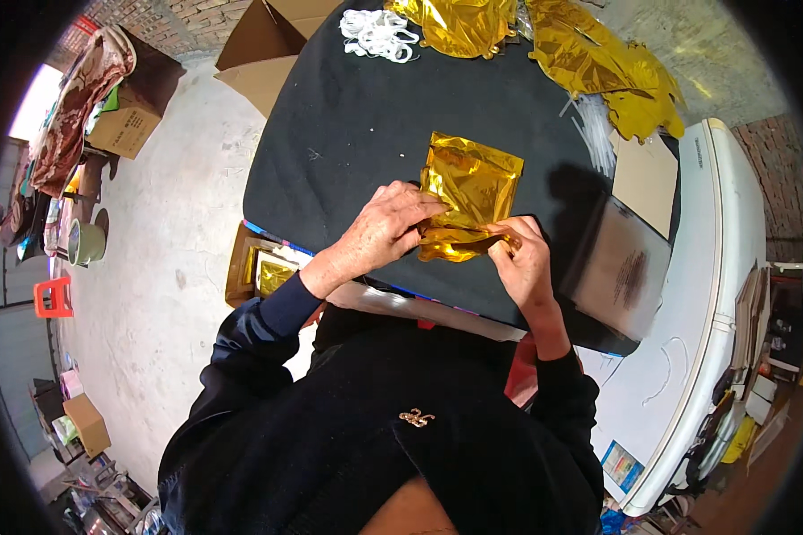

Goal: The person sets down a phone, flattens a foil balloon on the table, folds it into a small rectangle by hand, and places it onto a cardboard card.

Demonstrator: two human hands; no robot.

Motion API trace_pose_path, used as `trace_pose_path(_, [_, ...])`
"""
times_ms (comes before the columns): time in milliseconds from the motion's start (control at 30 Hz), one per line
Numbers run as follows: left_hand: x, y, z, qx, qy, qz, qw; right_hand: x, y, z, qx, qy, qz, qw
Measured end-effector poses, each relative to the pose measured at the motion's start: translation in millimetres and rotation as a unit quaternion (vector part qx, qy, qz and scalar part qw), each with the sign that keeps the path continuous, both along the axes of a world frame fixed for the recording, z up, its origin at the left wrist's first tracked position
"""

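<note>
Between my two hands is a folded piece of shiny gold foil [475, 178], roughly square, above the black-covered table [357, 134]. My left hand [391, 221] is closed on its left edge, fingers bent over the foil. The lower right corner is pinched by my right hand [524, 259], thumb against fingers. Along the lower edge the foil is bunched and creased. Clear plastic bags [623, 267] lie on the table to the right of my right hand.
Large gold foil pieces [589, 53] and a heap of white ribbon [376, 36] lie at the table's far side. White strips [593, 134] lie by a cardboard sheet [642, 183] at right. A box with gold packets [263, 272] stands at left, near an open carton [263, 53].
</note>
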State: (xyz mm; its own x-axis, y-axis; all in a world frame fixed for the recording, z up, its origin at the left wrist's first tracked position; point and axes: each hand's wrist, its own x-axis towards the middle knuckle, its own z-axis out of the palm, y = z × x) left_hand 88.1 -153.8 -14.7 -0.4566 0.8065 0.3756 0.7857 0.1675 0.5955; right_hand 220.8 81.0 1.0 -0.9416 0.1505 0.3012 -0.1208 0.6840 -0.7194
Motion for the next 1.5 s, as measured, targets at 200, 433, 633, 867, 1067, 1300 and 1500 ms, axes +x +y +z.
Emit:
trace_pose_path(200, [-3,7,9,0.015,0.023,0.047,0.999,-15,6,8,-0.008,-0.066,0.009,0.998])
trace_pose_path(433, [-11,10,1,0.030,-0.013,0.050,0.998,-23,13,10,-0.012,-0.043,0.036,0.998])
trace_pose_path(633, [-9,23,-3,0.045,-0.046,0.133,0.989,-27,18,9,-0.015,-0.115,0.019,0.993])
trace_pose_path(867, [-7,32,-3,0.026,-0.057,0.177,0.982,-24,13,15,-0.188,-0.159,-0.027,0.969])
trace_pose_path(1067, [-7,38,-3,0.014,-0.049,0.199,0.979,-19,20,1,-0.164,-0.157,-0.029,0.973])
trace_pose_path(1300, [-9,45,0,0.015,-0.046,0.228,0.973,-27,17,-2,-0.081,-0.114,-0.085,0.986])
trace_pose_path(1500, [-11,51,-4,0.026,0.021,0.263,0.964,-31,12,-5,-0.047,-0.082,-0.114,0.989])
